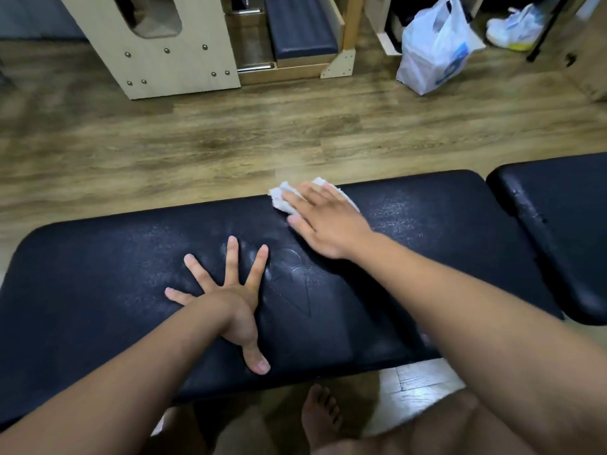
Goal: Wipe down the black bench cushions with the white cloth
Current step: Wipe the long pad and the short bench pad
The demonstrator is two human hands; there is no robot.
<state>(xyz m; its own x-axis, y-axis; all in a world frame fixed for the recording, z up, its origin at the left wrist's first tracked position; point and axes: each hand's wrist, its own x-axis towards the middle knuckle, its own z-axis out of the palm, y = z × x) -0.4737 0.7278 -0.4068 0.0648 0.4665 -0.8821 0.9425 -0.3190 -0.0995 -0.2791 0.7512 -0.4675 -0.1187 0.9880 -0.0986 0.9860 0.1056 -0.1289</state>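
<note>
A: Right hand [323,221], fingers straight, presses the cloth [281,199] on the cushion's [98,274] far edge. Left hand [226,297] lies splayed open mid-cushion.
B: Progress?
A: Partway, I'd say. Pale streaks here, and the right cushion [558,224] looks undone.
B: Writing?
A: Embossed mark [292,284] and bag [433,50] print, both unreadable.

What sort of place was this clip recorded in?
Probably a Pilates or fitness studio: padded black bench cushions, a light wooden apparatus beside a dark padded platform, on a wood floor.
</note>
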